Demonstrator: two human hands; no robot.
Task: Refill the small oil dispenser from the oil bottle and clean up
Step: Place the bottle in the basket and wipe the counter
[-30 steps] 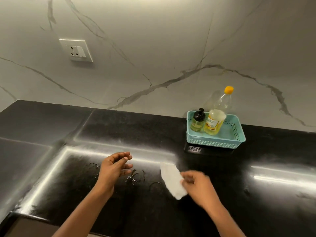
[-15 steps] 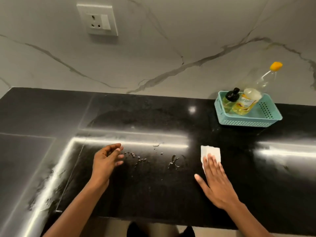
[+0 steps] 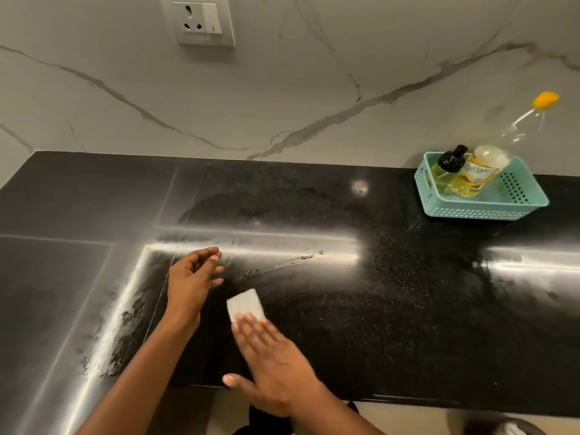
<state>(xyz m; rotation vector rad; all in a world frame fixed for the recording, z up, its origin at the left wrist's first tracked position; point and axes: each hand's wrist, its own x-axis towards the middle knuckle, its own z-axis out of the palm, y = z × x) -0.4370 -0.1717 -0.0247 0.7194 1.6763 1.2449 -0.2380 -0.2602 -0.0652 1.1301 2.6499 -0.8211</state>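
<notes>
Dispenser (image 3: 448, 166) left of bottle (image 3: 477, 174), both in basket (image 3: 483, 210) on counter (image 3: 345, 309).

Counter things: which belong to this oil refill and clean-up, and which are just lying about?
Job: tissue, pressed flat by the right hand; oil smears on the counter; dispenser and oil bottle, both in the basket.
Just there: wall socket; left hand, holding nothing.
</notes>
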